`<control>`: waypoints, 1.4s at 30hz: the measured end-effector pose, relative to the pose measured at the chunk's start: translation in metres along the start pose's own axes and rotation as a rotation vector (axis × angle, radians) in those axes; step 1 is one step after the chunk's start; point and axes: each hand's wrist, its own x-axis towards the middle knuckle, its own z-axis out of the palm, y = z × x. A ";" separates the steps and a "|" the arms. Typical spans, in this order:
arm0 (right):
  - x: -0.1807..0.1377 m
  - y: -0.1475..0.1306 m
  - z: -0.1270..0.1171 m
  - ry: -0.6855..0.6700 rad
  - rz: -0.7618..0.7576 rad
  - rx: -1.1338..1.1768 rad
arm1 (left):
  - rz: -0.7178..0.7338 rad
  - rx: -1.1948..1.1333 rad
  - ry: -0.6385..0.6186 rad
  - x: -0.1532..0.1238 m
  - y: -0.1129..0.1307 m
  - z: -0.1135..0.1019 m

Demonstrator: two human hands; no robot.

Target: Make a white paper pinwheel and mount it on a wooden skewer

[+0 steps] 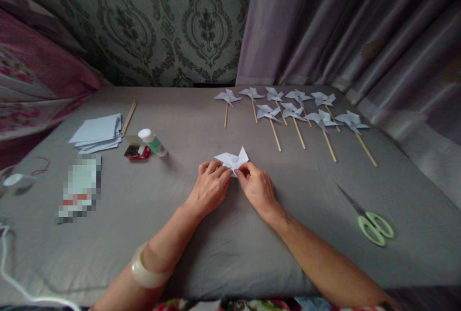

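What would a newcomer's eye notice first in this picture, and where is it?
Probably the nine white pinwheels on sticks, spread over the far right of the grey surface. Next may come the folded white paper near the centre, with the left hand touching it and the right hand pinching it. The green-handled scissors also stand out at the near right.

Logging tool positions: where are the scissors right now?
Head view, right side: the green-handled scissors lie on the grey cloth, right of the right hand and nearer the camera than the rightmost pinwheel.
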 end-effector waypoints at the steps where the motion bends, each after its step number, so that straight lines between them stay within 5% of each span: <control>1: 0.000 0.000 0.000 -0.002 0.006 -0.002 | -0.001 0.009 0.004 0.000 0.000 0.001; 26: 0.005 -0.005 -0.005 -0.080 0.097 -0.005 | 0.038 0.052 0.010 -0.003 0.000 0.004; 42: 0.008 0.001 -0.003 -0.108 -0.007 -0.083 | 0.043 0.066 0.013 -0.003 0.001 0.004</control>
